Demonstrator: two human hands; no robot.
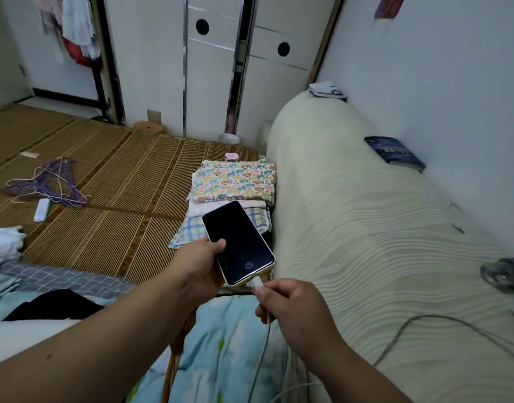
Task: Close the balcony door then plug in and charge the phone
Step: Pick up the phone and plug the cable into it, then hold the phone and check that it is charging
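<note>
My left hand [199, 264] holds a phone [238, 241] by its left edge, screen up and dark except for a faint fingerprint mark near the bottom. The phone has a pale gold rim. My right hand [290, 305] pinches the white plug of a charging cable [257, 282] right at the phone's bottom port. The cable [266, 341] runs down from my fingers over the blue quilt. No balcony door is in view.
A cream sofa [366, 228] fills the right side, with a dark book [395, 154] and a grey cord [424, 321] on it. Folded patterned cloths [235, 181] lie on the straw mat. Purple hangers [49, 181] and a white remote [42, 209] sit at left. White closet doors [215, 53] stand behind.
</note>
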